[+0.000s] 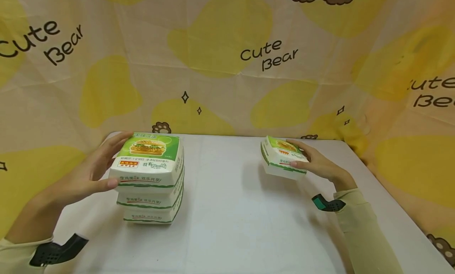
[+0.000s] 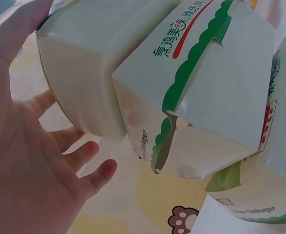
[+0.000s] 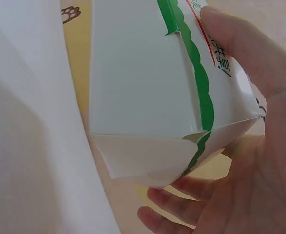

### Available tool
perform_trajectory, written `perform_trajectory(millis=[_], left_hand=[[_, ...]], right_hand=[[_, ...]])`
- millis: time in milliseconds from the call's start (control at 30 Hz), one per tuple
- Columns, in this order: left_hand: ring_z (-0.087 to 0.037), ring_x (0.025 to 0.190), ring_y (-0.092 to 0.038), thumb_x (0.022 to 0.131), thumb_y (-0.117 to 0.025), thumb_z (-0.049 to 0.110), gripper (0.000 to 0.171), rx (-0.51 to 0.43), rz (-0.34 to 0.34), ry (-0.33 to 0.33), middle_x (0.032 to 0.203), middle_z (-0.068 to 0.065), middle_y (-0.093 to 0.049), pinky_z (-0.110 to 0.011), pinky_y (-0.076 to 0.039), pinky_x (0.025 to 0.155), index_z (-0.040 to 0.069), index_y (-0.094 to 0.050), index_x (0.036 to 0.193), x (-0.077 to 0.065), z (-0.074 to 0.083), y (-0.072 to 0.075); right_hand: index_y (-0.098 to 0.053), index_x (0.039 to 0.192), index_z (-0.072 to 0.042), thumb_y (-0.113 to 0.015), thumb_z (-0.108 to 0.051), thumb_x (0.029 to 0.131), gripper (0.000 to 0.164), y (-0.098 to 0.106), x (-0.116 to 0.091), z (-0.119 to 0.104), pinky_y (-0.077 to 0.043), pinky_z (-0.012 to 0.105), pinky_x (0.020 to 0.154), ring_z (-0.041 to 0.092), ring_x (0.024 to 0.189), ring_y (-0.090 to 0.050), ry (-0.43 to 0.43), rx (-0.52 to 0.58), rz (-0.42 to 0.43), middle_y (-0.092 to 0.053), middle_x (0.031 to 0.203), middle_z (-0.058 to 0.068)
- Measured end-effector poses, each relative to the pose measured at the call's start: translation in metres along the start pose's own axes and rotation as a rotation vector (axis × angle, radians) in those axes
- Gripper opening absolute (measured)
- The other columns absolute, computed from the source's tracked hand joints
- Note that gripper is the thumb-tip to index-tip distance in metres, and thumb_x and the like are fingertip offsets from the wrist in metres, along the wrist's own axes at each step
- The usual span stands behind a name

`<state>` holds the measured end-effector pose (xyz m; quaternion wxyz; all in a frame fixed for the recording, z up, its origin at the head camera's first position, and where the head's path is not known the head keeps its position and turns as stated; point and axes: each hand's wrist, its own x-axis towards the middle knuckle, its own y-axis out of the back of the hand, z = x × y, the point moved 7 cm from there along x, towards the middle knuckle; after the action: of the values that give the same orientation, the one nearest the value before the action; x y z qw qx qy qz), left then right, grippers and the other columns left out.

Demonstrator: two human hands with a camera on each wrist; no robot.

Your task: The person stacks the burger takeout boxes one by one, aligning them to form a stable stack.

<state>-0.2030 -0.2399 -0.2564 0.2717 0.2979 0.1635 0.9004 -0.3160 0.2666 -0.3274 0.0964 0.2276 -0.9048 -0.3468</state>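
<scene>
On the left of the table stands a stack of three paper burger boxes, with white sides, green trim and a burger picture on the lid. My left hand (image 1: 94, 169) grips the top burger box (image 1: 145, 163) by its left side, thumb at the front corner and fingers toward the back. Below it sit the middle box (image 1: 147, 200) and the bottom box (image 1: 149, 216). Over on the right, my right hand (image 1: 318, 161) holds another burger box (image 1: 282, 159), tilted and raised above the table; the right wrist view shows the thumb on its printed side (image 3: 225, 53).
The white table (image 1: 220, 210) reaches back to a yellow patterned cloth (image 1: 220, 40) that hangs behind it and along the sides. A dark band (image 1: 58, 250) is on the left wrist and another band (image 1: 328, 204) on the right wrist.
</scene>
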Motion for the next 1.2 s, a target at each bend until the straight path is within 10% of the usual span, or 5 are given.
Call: perform_trajectory(millis=[400, 1200], left_hand=[[-0.016, 0.137, -0.030, 0.081, -0.058, -0.010, 0.088, 0.008, -0.005, 0.026, 0.152, -0.017, -0.014, -0.012, -0.031, 0.102, 0.001, -0.011, 0.154, -0.003, -0.001, -0.002], [-0.013, 0.136, -0.033, 0.084, -0.061, -0.003, 0.088, 0.058, 0.004, 0.107, 0.156, -0.012, -0.013, -0.010, -0.036, 0.098, 0.010, -0.011, 0.155, -0.004, 0.003, -0.003]], right_hand=[[-0.026, 0.151, -0.036, -0.068, -0.020, 0.088, 0.077, -0.003, 0.000, -0.055, -0.046, 0.027, 0.084, 0.019, 0.105, -0.051, 0.068, 0.025, 0.110, -0.044, 0.137, 0.002], [-0.028, 0.148, -0.041, -0.075, -0.027, 0.082, 0.081, -0.019, 0.021, -0.147, -0.037, 0.043, 0.098, 0.020, 0.124, -0.039, 0.217, -0.058, 0.069, -0.033, 0.149, -0.006]])
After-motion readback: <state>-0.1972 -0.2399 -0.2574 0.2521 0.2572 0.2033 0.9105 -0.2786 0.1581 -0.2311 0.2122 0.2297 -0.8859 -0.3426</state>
